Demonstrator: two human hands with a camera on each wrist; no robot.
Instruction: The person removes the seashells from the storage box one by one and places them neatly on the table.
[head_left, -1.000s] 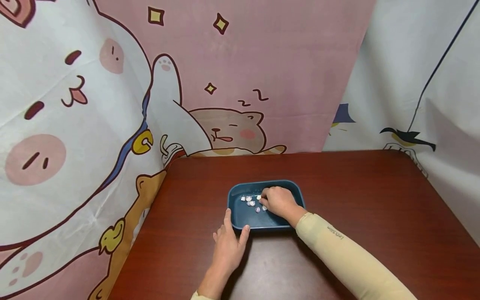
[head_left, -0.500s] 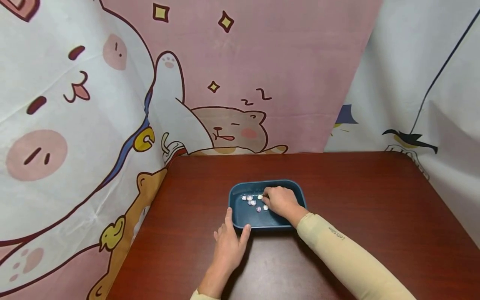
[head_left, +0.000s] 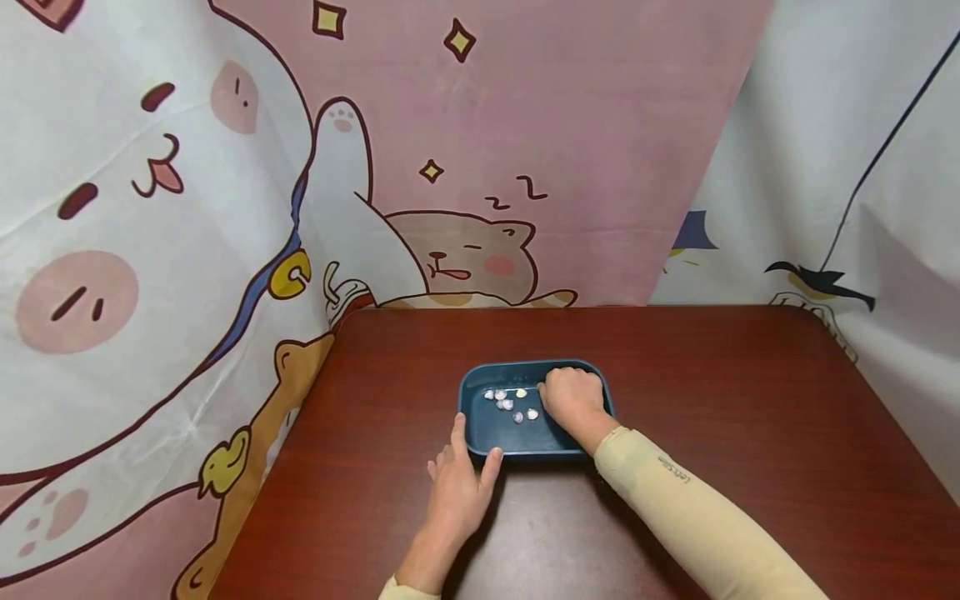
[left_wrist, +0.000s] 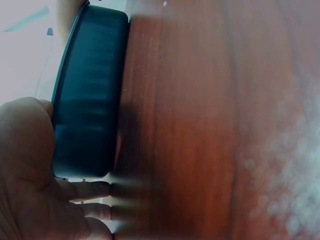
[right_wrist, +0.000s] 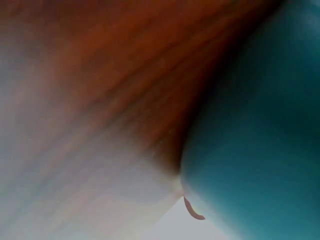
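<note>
A dark blue rectangular tray (head_left: 491, 432) sits on the table, with several small whitish-purple pieces (head_left: 501, 395), shell-like in look, scattered over its left and middle floor. Inside its right part is my right hand (head_left: 573, 398), back up and fingers curled under; what lies beneath them is hidden. My left hand (head_left: 456, 493) rests at the near left corner, index finger along the left side and thumb at the front rim. From the left wrist, the tray's outer wall (left_wrist: 90, 95) shows beside the thumb, other fingers lying loosely below. The right wrist view holds only blurred tray wall (right_wrist: 260, 130) and table.
The reddish-brown wooden table (head_left: 712, 392) extends around the tray on all sides. A printed cloth (head_left: 600, 150) with cartoon animals hangs behind it and along the left. White cloth (head_left: 900, 275) hangs at the right.
My right hand has moved right inside the tray, away from the small pieces, and its fingers have tucked under. The left hand stays at the corner. The head view has shifted slightly.
</note>
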